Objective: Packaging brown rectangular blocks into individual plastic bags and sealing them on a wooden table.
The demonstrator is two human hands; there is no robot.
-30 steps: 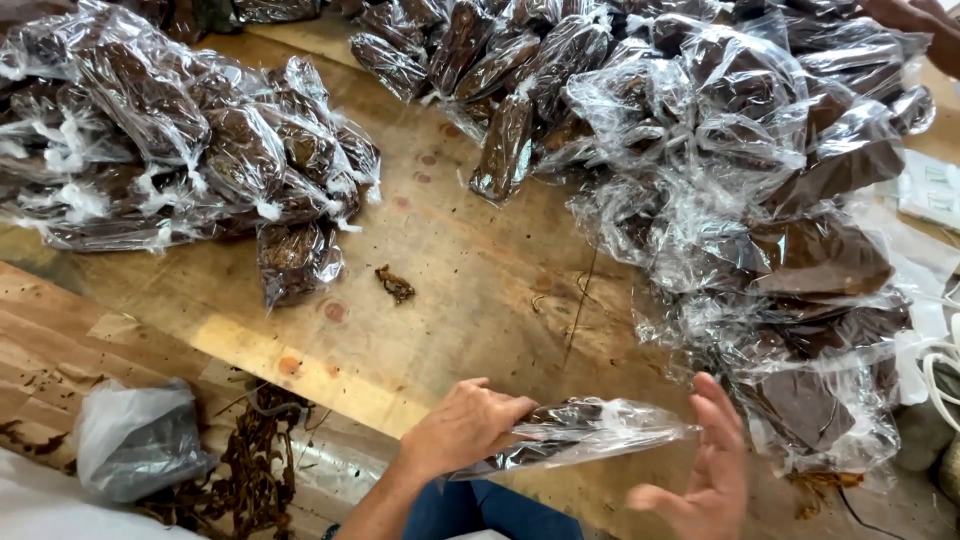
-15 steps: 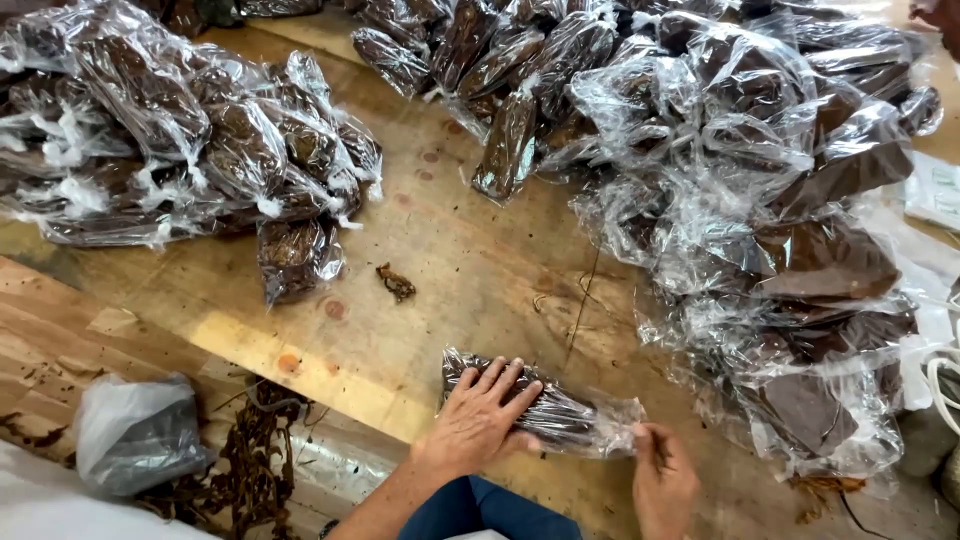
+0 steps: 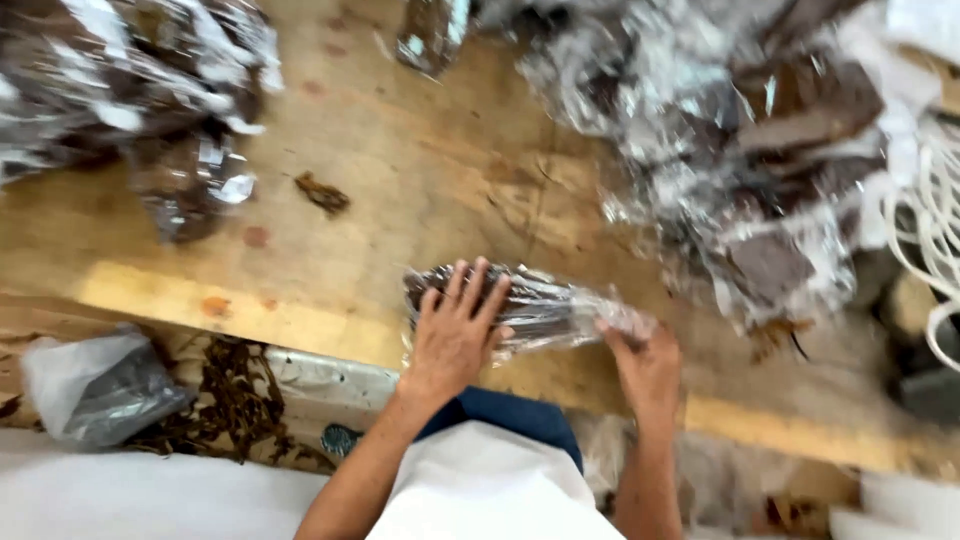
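From the head camera, the left hand (image 3: 455,330) lies flat, fingers spread, pressing a clear plastic packet of dark strips (image 3: 545,305) onto the wooden table (image 3: 420,190) near its front edge. At three o'clock of it, the right hand (image 3: 645,360) pinches the packet's open end. Heaps of filled packets (image 3: 740,150) lie at one o'clock, more (image 3: 130,80) at ten o'clock.

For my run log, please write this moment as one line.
left hand: flat on clear bag of dark leaves | right hand: pinching bag's open end | bag: lying on wooden table
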